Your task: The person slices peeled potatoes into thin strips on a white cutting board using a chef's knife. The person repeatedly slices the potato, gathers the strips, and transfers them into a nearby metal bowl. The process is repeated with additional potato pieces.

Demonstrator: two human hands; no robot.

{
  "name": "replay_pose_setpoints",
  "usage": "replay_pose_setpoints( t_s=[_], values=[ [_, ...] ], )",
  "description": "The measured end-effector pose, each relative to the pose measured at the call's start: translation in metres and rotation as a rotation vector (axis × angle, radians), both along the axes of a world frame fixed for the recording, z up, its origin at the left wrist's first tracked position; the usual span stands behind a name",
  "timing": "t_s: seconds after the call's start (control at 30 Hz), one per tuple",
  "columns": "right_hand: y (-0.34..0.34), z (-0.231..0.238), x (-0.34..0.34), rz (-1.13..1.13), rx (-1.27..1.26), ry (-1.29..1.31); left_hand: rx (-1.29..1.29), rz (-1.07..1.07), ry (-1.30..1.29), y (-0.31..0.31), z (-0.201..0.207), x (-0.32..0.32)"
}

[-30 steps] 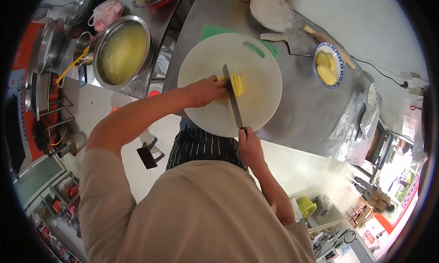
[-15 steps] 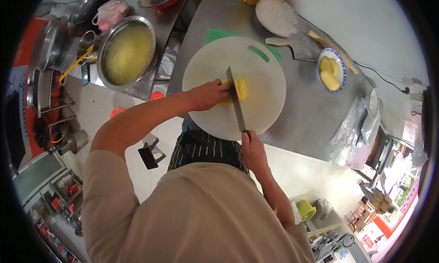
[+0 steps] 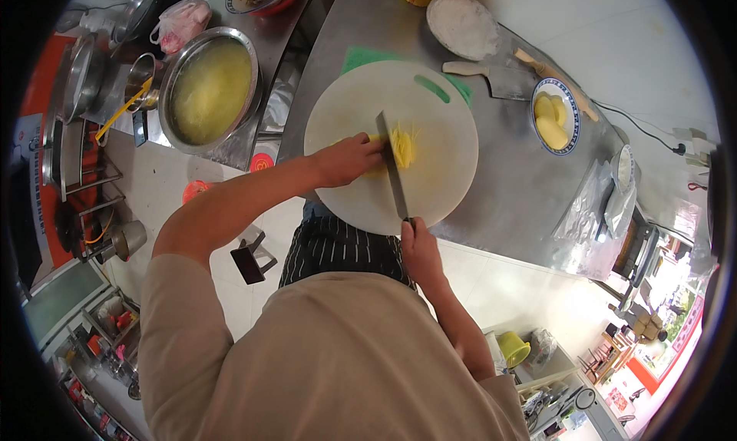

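A round white cutting board [image 3: 449, 168] lies at the near edge of the metal table. With its fingers curled, my left hand [image 3: 349, 161] presses down on a pale yellow peeled potato [image 3: 376, 138], mostly hidden under it. My right hand [image 3: 421, 249] grips the handle of a kitchen knife [image 3: 395, 176]. The blade stands on edge right beside my left fingertips and points away from me. Just right of the blade sits a small heap of thin potato shreds [image 3: 405, 146].
Peeled potatoes [image 3: 550, 126] sit in a blue-rimmed bowl [image 3: 577, 118] at the right. Behind the board lie a cleaver [image 3: 507, 82] and a floury round plate [image 3: 462, 28]. A steel basin [image 3: 170, 118] of yellowish liquid stands at the left. Plastic bags [image 3: 580, 218] lie near the table's right end.
The knife and my right hand have shifted slightly left. More separate shreds show beside the blade. My left hand stays almost in place on the potato.
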State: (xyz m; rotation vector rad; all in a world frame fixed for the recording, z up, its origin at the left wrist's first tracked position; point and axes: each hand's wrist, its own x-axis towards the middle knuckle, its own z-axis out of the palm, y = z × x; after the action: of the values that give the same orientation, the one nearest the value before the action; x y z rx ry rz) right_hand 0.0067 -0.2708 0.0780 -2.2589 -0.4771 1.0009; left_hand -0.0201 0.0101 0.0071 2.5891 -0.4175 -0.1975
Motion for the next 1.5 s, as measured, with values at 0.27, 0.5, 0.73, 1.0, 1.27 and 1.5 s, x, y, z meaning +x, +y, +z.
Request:
replay_pose_setpoints(
  t_s=[0.27,0.5,0.73,1.0,1.27,1.5],
  values=[
    [0.004,0.0,-0.003,-0.003,-0.019,0.035,-0.034,0.009,-0.042,0.0,-0.006,-0.003],
    [0.004,0.001,-0.003,0.02,0.042,-0.009,-0.023,0.008,-0.093,0.002,-0.006,-0.004],
    [0.005,0.001,-0.005,-0.021,-0.021,0.028,-0.066,0.023,-0.094,0.001,-0.007,-0.007],
    [0.009,0.004,-0.009,-0.007,-0.02,0.004,-0.049,0.007,-0.159,0.003,-0.011,-0.009],
    [0.01,0.004,-0.01,-0.013,-0.021,0.018,-0.053,0.013,-0.163,0.003,-0.016,-0.01],
    [0.012,0.005,-0.014,-0.019,0.001,0.021,-0.083,0.012,-0.146,0.004,-0.019,-0.013]
  ],
)
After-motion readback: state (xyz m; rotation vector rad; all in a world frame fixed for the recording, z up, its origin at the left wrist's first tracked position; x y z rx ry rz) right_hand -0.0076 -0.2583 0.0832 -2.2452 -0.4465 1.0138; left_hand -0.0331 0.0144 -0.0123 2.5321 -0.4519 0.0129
